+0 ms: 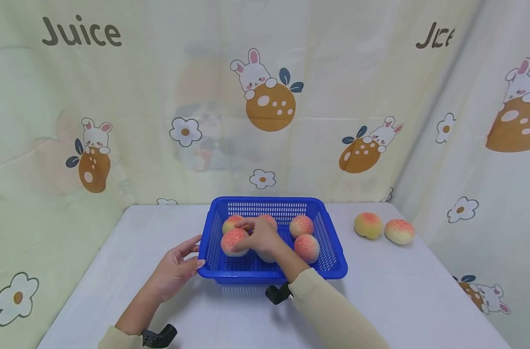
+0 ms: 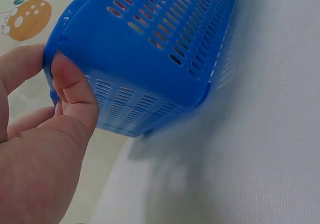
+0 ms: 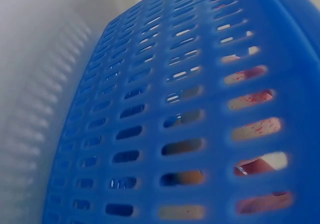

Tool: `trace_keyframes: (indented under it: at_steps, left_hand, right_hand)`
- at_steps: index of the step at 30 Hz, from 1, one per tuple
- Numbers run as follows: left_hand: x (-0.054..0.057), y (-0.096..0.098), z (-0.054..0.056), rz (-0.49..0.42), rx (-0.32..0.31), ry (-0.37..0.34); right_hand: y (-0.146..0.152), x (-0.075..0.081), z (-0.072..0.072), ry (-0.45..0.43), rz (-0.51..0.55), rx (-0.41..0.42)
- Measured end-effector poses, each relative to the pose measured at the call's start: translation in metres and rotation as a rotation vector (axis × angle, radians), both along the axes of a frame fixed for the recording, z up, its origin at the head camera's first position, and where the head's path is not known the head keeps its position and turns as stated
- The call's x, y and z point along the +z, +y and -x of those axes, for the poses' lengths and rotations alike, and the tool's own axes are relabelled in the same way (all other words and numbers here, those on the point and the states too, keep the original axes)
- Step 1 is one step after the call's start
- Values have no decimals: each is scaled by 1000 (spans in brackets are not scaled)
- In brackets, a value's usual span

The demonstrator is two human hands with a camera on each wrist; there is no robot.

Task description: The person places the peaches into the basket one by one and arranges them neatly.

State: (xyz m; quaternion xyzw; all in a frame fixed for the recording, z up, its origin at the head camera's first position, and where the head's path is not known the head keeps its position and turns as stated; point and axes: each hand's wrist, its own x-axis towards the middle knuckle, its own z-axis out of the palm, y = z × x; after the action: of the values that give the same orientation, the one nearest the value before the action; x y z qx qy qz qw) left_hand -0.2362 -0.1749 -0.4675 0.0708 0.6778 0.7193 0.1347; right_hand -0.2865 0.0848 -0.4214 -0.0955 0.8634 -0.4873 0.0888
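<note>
one grip (image 1: 177, 267) pinches basket edge (image 1: 209, 224); another grip (image 1: 263, 237), a peach (image 1: 232, 242); tabletop (image 1: 131, 245) alongside

"Where's the rectangular blue plastic basket (image 1: 247, 275)?"

"On the flat white table (image 1: 404, 300), left of two rounded pink-and-yellow peaches (image 1: 368, 226) (side by side)."

"And inside?"

"Two more peaches (image 1: 307, 248) right, two left, each pair one behind the other; others between, partly behind the bare right hand (image 1: 261, 237)."

In the head view, dark "Juice" lettering (image 1: 82, 32) stands at ten o'clock on the pale printed curtain (image 1: 230, 157); at two o'clock, broken letters (image 1: 430, 36) read roughly "Jce".
</note>
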Motion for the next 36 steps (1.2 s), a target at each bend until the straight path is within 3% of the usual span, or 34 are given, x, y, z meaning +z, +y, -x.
trace_keyframes:
  at_steps: [10,18,36]
  left_hand:
    - [1,0,1,11,-3,3]
    - [1,-1,0,10,-5,1]
    - [1,-1,0,0,-19,-1]
  right_hand:
    - [-10,-4,7,-51,-1,4]
    - [-16,-1,5,-32,-93,37]
    - [-24,-11,10,15,-206,40]
